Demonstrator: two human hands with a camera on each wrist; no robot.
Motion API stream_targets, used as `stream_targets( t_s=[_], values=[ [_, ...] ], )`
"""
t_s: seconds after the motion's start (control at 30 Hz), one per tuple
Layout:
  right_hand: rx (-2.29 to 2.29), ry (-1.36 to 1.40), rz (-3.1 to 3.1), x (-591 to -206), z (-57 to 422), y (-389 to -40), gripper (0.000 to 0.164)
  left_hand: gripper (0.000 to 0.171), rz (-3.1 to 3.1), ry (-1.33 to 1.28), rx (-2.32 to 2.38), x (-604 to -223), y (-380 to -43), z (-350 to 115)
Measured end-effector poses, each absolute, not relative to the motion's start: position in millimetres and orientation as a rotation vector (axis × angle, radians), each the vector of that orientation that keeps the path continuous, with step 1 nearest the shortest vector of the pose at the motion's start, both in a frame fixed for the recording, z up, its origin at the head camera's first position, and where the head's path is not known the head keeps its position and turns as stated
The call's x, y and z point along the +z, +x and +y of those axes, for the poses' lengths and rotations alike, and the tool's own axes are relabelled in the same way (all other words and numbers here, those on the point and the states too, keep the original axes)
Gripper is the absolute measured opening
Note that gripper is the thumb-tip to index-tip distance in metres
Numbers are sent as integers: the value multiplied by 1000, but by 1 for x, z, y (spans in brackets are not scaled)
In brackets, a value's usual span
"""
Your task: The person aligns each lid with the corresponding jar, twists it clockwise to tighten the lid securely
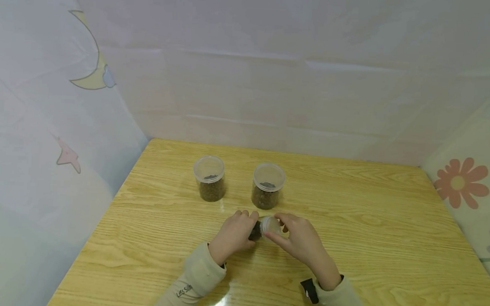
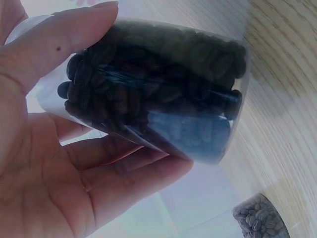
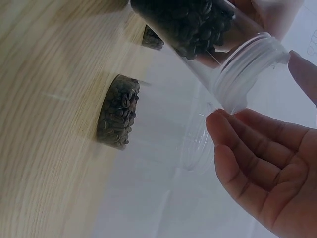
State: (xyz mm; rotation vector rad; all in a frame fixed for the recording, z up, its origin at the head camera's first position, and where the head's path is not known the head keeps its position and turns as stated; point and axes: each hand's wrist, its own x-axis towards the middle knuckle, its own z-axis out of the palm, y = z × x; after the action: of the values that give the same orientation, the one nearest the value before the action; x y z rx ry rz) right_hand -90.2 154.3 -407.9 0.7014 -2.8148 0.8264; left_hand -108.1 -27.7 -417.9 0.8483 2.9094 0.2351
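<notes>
My left hand [image 1: 233, 233] grips a clear plastic jar [image 2: 158, 89] partly filled with dark coffee beans, thumb on one side and fingers along the other. The jar is tilted, its lid end towards my right hand [image 1: 303, 237]. Between right thumb and fingertips I pinch the edge of the translucent screw lid [image 3: 250, 69], which sits at the jar's mouth. The beans lie towards the jar's base, leaving a see-through stretch near the lid.
Two more lidded clear jars with beans, a left one [image 1: 211, 188] and a right one [image 1: 265, 195], stand upright just beyond my hands on the wood-grain table [image 1: 370, 215]. Pale printed sheets [image 1: 273, 90] rise behind and beside the table.
</notes>
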Motion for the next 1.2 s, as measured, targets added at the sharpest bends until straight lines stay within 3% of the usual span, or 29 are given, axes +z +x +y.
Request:
stream_targets(
  t_s=[0.37, 0.83, 1.2],
  values=[
    [761, 597, -2868, -405, 153, -87, 49, 50, 2902, 842, 238, -416, -108, -27],
    [941, 953, -2621, -410, 167, -90, 52, 52, 2908, 840, 224, -418, -108, -27],
    [935, 1026, -2600, -410, 166, -89, 58, 52, 2921, 838, 195, -419, -110, -27]
  ],
)
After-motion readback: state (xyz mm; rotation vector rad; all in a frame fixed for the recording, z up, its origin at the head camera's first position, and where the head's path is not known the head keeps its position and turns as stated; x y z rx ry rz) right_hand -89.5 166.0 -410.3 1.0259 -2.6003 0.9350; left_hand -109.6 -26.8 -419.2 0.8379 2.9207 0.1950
